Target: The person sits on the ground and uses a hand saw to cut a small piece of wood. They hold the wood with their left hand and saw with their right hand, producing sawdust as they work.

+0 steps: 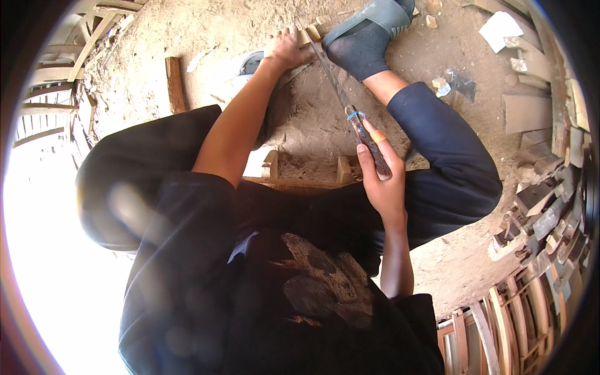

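Observation:
In my right hand (pixel 386 178) is the dark, worn handle of a long, narrow-bladed hand tool (pixel 335 87), with a blue band where the blade begins. Its blade slants away to the far left, and the far end meets a small wooden piece (pixel 305 39) near the ground. My left hand (pixel 287 50) is closed on that piece, its arm stretched forward. From here the blade's edge is too small to tell a saw from a knife. An orange band wraps one finger of my right hand. The wooden piece lies between my feet, close to my right sandal (pixel 375 28).
I sit low on a wooden seat (pixel 294 184), knees spread, above bare dirt ground. A wood offcut (pixel 175 84) lies at the left. Along the right runs a pile of wood scraps (pixel 550 206), and stacked wooden frames (pixel 500 325) stand at the lower right. Plastic litter (pixel 461 84) lies nearby.

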A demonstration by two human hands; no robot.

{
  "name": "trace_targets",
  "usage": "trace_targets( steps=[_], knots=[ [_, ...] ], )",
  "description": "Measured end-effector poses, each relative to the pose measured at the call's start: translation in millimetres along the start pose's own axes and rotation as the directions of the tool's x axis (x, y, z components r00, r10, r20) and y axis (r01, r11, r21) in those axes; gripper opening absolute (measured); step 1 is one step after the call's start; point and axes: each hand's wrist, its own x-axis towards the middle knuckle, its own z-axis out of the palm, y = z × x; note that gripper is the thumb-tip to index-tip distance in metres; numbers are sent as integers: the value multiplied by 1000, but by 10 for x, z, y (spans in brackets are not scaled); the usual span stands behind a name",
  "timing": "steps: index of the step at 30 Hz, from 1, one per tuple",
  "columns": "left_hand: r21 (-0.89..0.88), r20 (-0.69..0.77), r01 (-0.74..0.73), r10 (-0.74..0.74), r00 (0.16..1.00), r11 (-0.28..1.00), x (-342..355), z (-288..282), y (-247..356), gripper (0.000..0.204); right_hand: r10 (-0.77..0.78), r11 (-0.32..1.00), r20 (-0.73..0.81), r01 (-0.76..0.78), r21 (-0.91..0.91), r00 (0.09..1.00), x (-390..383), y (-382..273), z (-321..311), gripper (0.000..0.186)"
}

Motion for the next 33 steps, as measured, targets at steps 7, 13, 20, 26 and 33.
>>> trace_targets(
  steps=[7, 13, 20, 26, 33],
  knots=[
    [-310, -231, -110, 37, 972, 944, 19, 123, -367, 68, -167, 972, 25, 169, -160, 986, -158, 235, 104, 43],
    [-293, -515, -230, 49, 856, 928, -25, -219, -640, 67, -279, 948, 20, 278, -152, 960, -97, 237, 165, 43],
    [-646, -130, -127, 55, 990, 753, -152, -1191, -605, 65, -279, 958, -133, 285, 27, 951, -82, 343, 147, 44],
    [-403, -550, -402, 133, 824, 822, -139, -1285, -465, 60, -170, 979, -196, 188, 74, 966, -18, 381, 218, 45],
    [-412, -492, -505, 281, 824, 758, -728, -2323, 132, 53, -29, 967, -211, 81, 242, 977, 37, 333, 213, 44]
  ],
)
